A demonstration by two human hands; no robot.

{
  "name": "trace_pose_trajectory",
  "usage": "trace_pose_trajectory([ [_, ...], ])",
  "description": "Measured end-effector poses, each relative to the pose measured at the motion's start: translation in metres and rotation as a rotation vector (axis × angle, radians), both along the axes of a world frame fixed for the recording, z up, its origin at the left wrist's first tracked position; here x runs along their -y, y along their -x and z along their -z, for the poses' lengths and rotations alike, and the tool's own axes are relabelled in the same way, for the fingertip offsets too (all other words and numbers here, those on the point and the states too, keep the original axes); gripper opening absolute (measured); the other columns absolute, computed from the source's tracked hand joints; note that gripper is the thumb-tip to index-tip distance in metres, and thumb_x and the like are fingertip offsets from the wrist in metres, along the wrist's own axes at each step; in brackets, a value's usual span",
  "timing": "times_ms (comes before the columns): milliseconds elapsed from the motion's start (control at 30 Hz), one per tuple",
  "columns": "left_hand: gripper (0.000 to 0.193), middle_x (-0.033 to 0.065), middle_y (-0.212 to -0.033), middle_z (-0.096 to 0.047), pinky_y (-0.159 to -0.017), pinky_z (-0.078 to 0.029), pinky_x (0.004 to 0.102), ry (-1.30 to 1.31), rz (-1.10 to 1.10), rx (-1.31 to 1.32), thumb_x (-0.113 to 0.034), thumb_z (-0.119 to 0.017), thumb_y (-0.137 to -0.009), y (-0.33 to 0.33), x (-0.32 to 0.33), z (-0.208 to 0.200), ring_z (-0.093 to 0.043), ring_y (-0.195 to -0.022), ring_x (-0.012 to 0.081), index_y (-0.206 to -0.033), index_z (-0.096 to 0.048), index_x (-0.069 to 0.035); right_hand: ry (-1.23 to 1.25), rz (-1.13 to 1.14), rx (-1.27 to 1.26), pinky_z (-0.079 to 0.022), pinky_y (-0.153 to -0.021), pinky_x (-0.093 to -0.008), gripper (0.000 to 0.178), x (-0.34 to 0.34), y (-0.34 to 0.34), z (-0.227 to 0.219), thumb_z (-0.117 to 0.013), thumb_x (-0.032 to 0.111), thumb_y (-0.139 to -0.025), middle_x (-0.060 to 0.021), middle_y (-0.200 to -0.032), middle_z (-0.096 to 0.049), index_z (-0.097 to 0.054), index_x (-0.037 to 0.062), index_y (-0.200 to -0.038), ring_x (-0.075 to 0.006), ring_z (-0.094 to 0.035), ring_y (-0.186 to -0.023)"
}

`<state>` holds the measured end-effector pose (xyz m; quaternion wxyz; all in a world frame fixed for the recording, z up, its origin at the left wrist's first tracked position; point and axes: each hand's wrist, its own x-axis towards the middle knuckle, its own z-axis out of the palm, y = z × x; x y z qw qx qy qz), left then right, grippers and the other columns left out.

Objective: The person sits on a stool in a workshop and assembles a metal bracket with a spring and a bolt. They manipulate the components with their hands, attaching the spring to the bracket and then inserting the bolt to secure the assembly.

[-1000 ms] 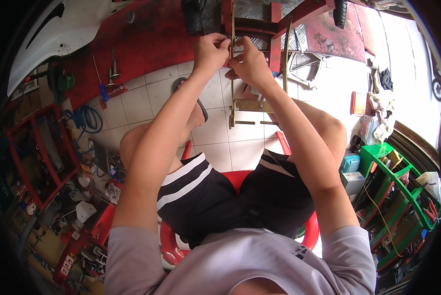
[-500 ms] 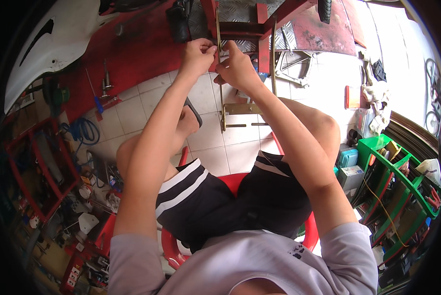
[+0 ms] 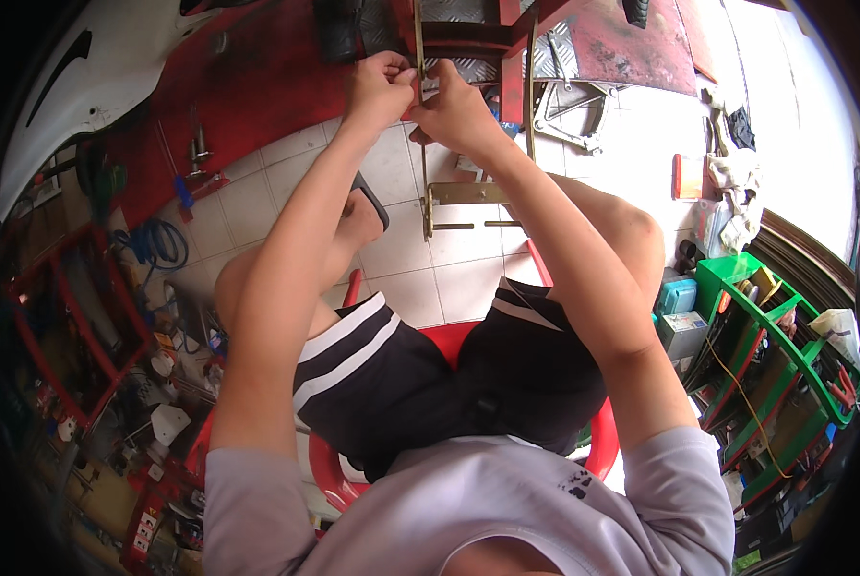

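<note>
A brass-coloured metal frame (image 3: 468,193) with long side bars reaches from the red stand (image 3: 468,36) toward my knees. Its left bar runs between my two hands. My left hand (image 3: 382,88) is closed at the left side of this bar, thumb and fingers pinched together; whatever they hold is too small to make out. On the bar's other side, my right hand (image 3: 454,108) has its index finger stretched up against the bar, with the other fingers bent beneath. Its fingertips are partly hidden behind the hand, so its hold is unclear.
A silver metal bracket (image 3: 572,115) lies on the tiles at the right. Green shelving (image 3: 737,274) with tools stands right of my seat, a red rack (image 3: 80,326) at the left. A blue hose (image 3: 156,245) lies on the floor, near a white body panel (image 3: 104,67).
The whole view has shifted slightly, so the hands and frame appear a little higher. Both hands stay at the same left bar, with little change in their fingers.
</note>
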<state>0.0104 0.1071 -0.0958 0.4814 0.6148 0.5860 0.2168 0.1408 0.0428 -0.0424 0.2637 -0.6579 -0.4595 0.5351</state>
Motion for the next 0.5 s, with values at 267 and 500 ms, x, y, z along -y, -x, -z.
trace_pose_trajectory([
  [267, 0.054, 0.0071, -0.087, -0.064, -0.068, -0.052, 0.0363, 0.511, 0.054, -0.099, -0.052, -0.04, -0.099, -0.006, 0.013, -0.012, -0.064, -0.081, 0.0196, -0.102, -0.061, -0.002, 0.0, -0.03, -0.043, -0.053, -0.079, -0.0308, 0.067, -0.003, 0.0, 0.03, -0.061, 0.009, -0.083, -0.0196, -0.109, -0.066, -0.027, -0.0016, -0.14, -0.0201, -0.066, -0.093],
  [500, 0.081, 0.0102, -0.097, -0.056, -0.082, -0.048, 0.0429, 0.812, -0.031, 0.16, -0.076, -0.015, -0.09, -0.001, 0.051, -0.009, -0.062, -0.09, 0.0227, -0.119, -0.05, -0.009, 0.119, 0.096, -0.428, -0.042, -0.1, -0.0375, 0.079, -0.005, -0.002, 0.051, -0.053, -0.001, -0.082, -0.0249, -0.131, -0.053, -0.015, 0.0041, -0.151, -0.0314, -0.053, -0.12],
])
